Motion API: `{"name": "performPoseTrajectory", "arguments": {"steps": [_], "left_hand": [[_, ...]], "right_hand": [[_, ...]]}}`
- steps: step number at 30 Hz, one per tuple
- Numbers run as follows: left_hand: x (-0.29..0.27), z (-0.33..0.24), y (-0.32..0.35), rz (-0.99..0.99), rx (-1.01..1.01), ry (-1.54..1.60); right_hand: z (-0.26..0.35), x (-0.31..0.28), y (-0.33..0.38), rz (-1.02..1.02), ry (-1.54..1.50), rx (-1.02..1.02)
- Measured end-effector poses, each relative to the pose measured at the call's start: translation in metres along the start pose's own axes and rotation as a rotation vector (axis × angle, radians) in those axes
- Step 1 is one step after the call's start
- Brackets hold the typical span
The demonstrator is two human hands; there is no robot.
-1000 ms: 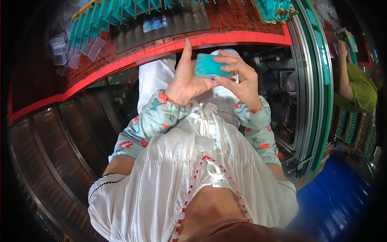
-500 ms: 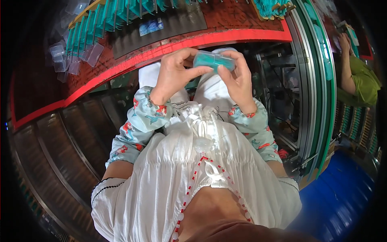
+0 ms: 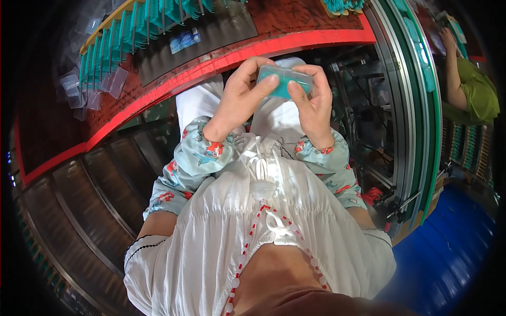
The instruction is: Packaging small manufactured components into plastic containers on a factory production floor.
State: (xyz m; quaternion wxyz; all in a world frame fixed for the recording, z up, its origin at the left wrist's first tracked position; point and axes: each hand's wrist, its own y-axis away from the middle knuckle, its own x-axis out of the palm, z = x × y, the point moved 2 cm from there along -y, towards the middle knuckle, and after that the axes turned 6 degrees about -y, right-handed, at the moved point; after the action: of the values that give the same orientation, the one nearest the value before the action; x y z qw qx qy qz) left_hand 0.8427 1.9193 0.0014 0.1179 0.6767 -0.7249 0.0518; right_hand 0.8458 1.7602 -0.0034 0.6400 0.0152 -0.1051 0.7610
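Observation:
Above my lap I hold a small clear plastic box (image 3: 285, 83) with teal contents showing through it. The kind of contents is too small to make out. My left hand (image 3: 243, 95) grips the box's left end, its thumb lying on the near face. Around the right end my right hand (image 3: 314, 105) is closed, with the thumb pressed on the face and the fingers behind. The box is tilted, and its lid looks closed.
Ahead is a red-edged table (image 3: 211, 68) with a rack of teal pieces (image 3: 124, 39) and loose clear boxes (image 3: 74, 87). To the right runs a metal-framed conveyor (image 3: 411, 105). Beyond it a person in a green top (image 3: 474, 89) works. A blue surface (image 3: 448, 242) lies lower right.
The box has turned so more of its broad face shows. My left thumb has moved up onto that face. The view has shifted slightly.

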Motion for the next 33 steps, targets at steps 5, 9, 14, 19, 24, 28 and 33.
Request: {"name": "performPoseTrajectory", "arguments": {"steps": [5,9,14,19,24,28,33], "left_hand": [[0.011,-0.002,-0.002,0.192,0.125,-0.214],[0.014,0.024,-0.017,0.187,0.097,-0.057],[0.071,0.025,-0.031,0.309,-0.179,0.201],[0.095,0.035,-0.036,0.608,-0.363,0.066],[0.038,0.043,-0.021,0.519,-0.294,-0.164],[-0.017,0.037,-0.007,0.288,-0.141,-0.244],[-0.149,-0.019,0.048,-0.643,0.180,-1.171]], "right_hand": [[0.007,-0.011,0.010,-0.011,-0.135,0.054],[-0.006,-0.020,0.011,-0.060,-0.383,0.293],[0.018,-0.060,0.021,0.065,-0.162,-0.105],[0.078,-0.210,0.026,-0.568,0.522,0.040],[0.093,-0.462,0.047,-0.602,1.746,-0.012],[0.080,-0.537,0.044,-0.601,1.541,-0.209],[0.070,-0.414,-0.009,-0.743,1.571,-0.102]]}}
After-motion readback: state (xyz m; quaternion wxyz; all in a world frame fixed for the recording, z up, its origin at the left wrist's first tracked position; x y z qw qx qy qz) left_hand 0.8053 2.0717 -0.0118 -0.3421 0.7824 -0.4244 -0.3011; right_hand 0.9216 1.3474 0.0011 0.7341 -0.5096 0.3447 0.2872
